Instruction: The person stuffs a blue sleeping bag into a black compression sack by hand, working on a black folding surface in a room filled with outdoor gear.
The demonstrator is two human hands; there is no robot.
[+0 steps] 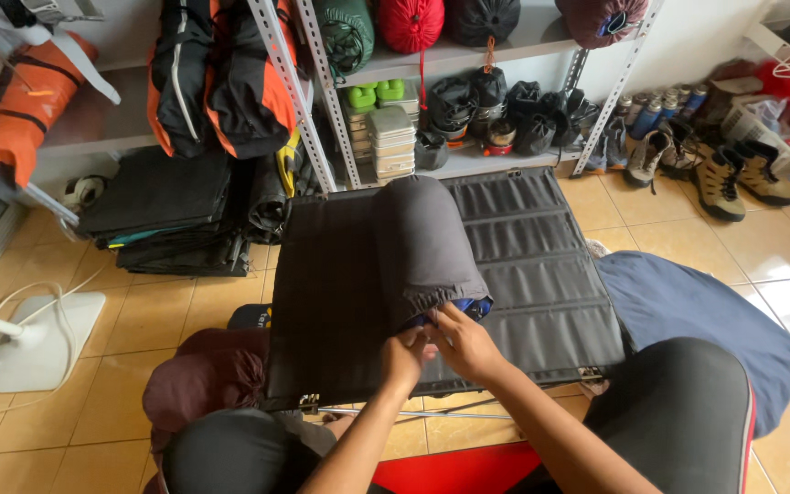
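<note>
Dark grey fabric fills the middle of your view: a stuff sack (pixel 422 242), rolled full and lying lengthwise on a black folding cot panel (pixel 541 265) that rests on the tan floor tiles (pixel 139 320). Its open end points toward you, and a bit of blue material (pixel 473 307) shows at the mouth. Your left hand (pixel 404 357) and right hand (pixel 464 343) meet at that mouth, touching each other, with the fingers (pixel 439 322) of both curled shut around the gathered edge of the sack. Just right of the cot lies a navy blue sleeping bag (pixel 688 306), and near your left knee sits a maroon bundle (pixel 203 375). Beyond the cot, metal shelves (pixel 322 101) hold more packed sacks, orange-and-black jackets and stacked tins. Hiking boots (pixel 733 174) stand in a row at the far right, well apart from your hands.
</note>
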